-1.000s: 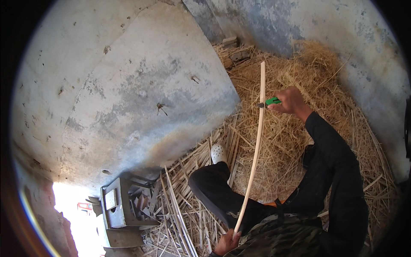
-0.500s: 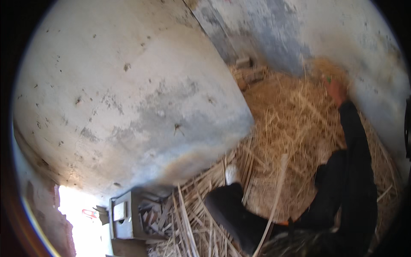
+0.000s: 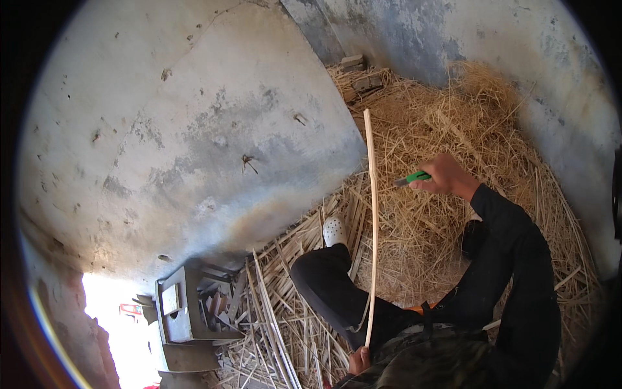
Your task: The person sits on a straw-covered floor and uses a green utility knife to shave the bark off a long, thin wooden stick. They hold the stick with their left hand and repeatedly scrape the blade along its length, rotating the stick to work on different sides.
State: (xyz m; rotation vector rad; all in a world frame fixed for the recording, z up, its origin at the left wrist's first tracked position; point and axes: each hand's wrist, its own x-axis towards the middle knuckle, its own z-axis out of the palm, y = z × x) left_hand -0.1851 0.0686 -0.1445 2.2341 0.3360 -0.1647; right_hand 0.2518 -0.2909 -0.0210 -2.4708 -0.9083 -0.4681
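Observation:
My left hand (image 3: pixel 359 360), low in the picture beside my hip, is closed round the near end of a long pale wooden strip (image 3: pixel 374 214), which looks like split bamboo. The strip rises nearly upright across the picture, slightly bowed, its far end free above the floor. In my right hand (image 3: pixel 446 175) is a green-handled knife (image 3: pixel 413 177), its tip pointing left toward the strip. A gap separates knife and strip. Beneath my right hand spreads a heap of curly straw-coloured shavings (image 3: pixel 447 136).
Many split strips (image 3: pixel 298 292) lie on the floor to the left of my leg. A grey metal box-like cabinet (image 3: pixel 184 305) stands at lower left near a bright opening. Plastered walls (image 3: pixel 194 142) enclose the corner, with bricks (image 3: pixel 353 62) at the far end. A white clog (image 3: pixel 334 231) is on my foot.
My right hand has come back from the far right wall toward the middle, knife in hand. The strip now stands more upright and farther left; my left hand has come into view.

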